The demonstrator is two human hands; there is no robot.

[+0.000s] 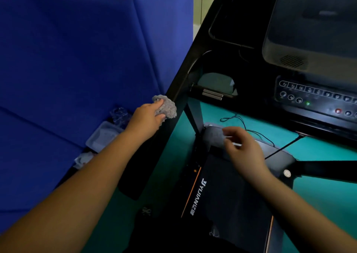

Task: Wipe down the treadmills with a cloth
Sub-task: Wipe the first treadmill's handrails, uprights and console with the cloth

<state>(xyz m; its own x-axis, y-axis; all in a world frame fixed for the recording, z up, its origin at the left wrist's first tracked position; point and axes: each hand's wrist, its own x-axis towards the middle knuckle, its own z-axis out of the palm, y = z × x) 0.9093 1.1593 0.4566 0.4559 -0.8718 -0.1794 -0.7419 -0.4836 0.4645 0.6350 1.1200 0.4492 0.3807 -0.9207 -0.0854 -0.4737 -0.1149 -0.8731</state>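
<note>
Left hand (149, 115) around cloth (167, 106), right blurred

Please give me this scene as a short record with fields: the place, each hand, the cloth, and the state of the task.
place: black treadmill on a green floor, blue panels at the left
left hand: grips a bunched grey cloth
cloth contact: pressed on the treadmill's left handrail
right hand: blurred, above the deck, appears to hold nothing
console: one green light lit
task state: handrail being wiped
</note>
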